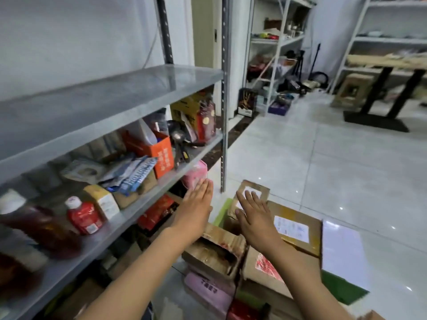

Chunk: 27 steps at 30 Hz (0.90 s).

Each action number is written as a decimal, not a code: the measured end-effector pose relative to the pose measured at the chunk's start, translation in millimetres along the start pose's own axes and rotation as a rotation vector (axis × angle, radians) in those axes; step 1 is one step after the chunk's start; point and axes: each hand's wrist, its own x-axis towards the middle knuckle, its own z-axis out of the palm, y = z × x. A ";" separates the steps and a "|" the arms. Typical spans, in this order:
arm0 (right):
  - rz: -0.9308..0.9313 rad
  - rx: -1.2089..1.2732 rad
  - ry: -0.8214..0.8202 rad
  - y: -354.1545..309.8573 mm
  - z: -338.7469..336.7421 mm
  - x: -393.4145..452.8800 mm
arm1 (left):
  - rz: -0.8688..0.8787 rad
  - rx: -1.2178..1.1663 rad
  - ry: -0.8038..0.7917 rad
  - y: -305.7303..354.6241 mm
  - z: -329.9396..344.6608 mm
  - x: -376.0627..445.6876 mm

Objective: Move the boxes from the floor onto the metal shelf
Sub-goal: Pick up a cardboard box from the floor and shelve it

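Left hand (pixel 196 204) — fingers straight and together, nothing held, raised just off the front edge of the metal shelf (pixel 111 229). Right hand (pixel 254 215) — fingers spread flat, nothing gripped, held over the boxes on the floor. Cardboard box (pixel 298 229) with a white printed label, text illegible, is seen beside the right hand; a torn open carton (pixel 215 250) lies below the left wrist, and a pink box (pixel 208 292) with unreadable characters sits under it. On the middle shelf are listed: a red bottle (pixel 84 215) with white cap near the front edge, an orange box (pixel 161 155) bearing white characters, and blue packets (pixel 138 174) whose lettering is blurred.
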 end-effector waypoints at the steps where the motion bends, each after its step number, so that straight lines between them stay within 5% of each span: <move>1: 0.028 0.008 -0.016 11.6 6.9 -4.7 | 0.001 -0.022 -0.027 5.0 13.1 2.2; 16: 0.395 0.027 -0.199 119.8 73.2 -69.7 | 0.036 -0.216 -0.388 54.1 138.7 -26.8; 27: 0.554 0.004 -0.224 164.7 74.8 -120.8 | 0.179 -0.227 -0.468 122.7 184.9 -27.9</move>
